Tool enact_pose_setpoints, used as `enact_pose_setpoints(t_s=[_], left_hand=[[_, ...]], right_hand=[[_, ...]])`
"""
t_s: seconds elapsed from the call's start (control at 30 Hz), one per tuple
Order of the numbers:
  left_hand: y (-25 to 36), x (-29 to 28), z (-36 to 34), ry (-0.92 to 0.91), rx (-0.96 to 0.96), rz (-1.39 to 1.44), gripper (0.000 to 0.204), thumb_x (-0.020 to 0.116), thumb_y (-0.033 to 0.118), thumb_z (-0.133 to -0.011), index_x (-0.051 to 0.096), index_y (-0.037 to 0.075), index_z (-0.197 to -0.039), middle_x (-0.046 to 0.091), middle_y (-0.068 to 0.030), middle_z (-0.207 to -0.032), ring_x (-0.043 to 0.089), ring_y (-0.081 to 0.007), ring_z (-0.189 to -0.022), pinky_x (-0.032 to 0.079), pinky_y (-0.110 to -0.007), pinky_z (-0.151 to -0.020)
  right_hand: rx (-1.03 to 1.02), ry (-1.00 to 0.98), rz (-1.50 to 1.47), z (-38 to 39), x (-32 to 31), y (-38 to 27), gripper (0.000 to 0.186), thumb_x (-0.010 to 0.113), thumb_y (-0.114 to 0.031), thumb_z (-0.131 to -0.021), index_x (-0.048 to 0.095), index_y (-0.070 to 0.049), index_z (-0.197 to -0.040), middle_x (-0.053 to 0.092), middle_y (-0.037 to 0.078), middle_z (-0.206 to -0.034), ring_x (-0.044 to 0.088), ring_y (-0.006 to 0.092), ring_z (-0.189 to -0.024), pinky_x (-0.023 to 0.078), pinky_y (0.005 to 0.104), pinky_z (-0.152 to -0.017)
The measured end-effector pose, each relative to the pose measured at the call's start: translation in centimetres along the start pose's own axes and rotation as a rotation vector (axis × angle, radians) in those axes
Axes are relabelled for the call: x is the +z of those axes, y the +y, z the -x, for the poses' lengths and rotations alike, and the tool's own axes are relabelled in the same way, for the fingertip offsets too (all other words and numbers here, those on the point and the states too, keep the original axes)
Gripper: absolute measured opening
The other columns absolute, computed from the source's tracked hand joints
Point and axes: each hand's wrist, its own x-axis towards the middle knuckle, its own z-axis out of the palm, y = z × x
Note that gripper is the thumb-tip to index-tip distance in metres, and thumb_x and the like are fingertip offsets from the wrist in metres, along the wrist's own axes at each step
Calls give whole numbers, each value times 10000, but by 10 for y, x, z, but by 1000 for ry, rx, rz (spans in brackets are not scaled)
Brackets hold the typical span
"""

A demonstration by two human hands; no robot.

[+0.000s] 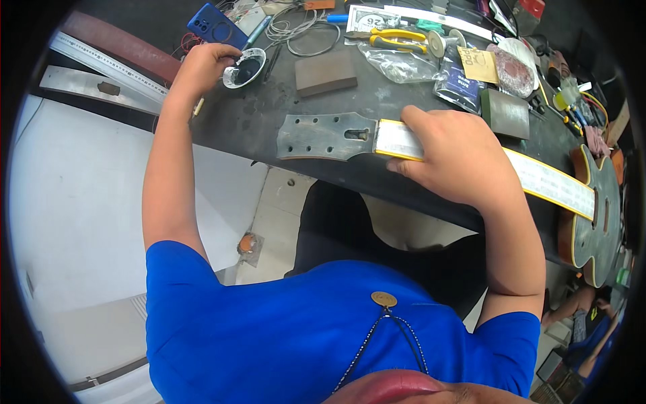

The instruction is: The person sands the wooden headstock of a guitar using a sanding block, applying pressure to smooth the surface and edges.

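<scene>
Guitar neck (471, 158) runs left-right mid-frame; right hand (451, 158) lies flat, open on it, left hand (205, 67) pinching something unclear at the small dish (245, 69) upper left.

**Packets and paper at the back of the bench**

A clear plastic bag (397, 62) lies crumpled just below the yellow-handled pliers. Right of it sits a dark blue packet (461, 86) with pale print, in a see-through sleeve. A small tan card (479, 65) leans over its top corner. Along the far edge lies a white printed sheet (373, 16), rectangular with black marks. At the far left a phone (215, 25) in a blue case lies face down, its screen hidden
</scene>
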Motion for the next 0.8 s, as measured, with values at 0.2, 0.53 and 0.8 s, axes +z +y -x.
enact_pose_setpoints(t_s=[0.2, 0.53, 0.8], left_hand=[[1, 3, -1, 99, 129, -103, 264, 803, 25, -948, 864, 31, -1205, 851, -193, -1112, 808, -353, -1001, 611, -418, -938], [-4, 8, -9, 171, 171, -215, 236, 786, -24, -946, 856, 30, -1165, 840, -191, -1112, 787, -385, -1039, 599, -440, -954], [-8, 13, -9, 204, 202, -221, 229, 763, -27, -967, 854, 22, -1171, 830, -197, -1101, 778, -400, -1043, 593, -454, -953]], right_hand=[[-18, 28, -2, 3, 2, 3, 445, 864, -400, -956, 690, -10, -1082, 789, 212, -901, 784, 439, -947, 620, 539, -859], [-3, 0, -17, 1, 1, 3, 471, 875, -414, -940, 674, -18, -1098, 782, 216, -934, 768, 448, -968, 602, 553, -862], [8, -37, -23, 0, 2, 4, 505, 882, -423, -930, 643, -27, -1133, 774, 220, -973, 753, 461, -990, 588, 565, -859]])
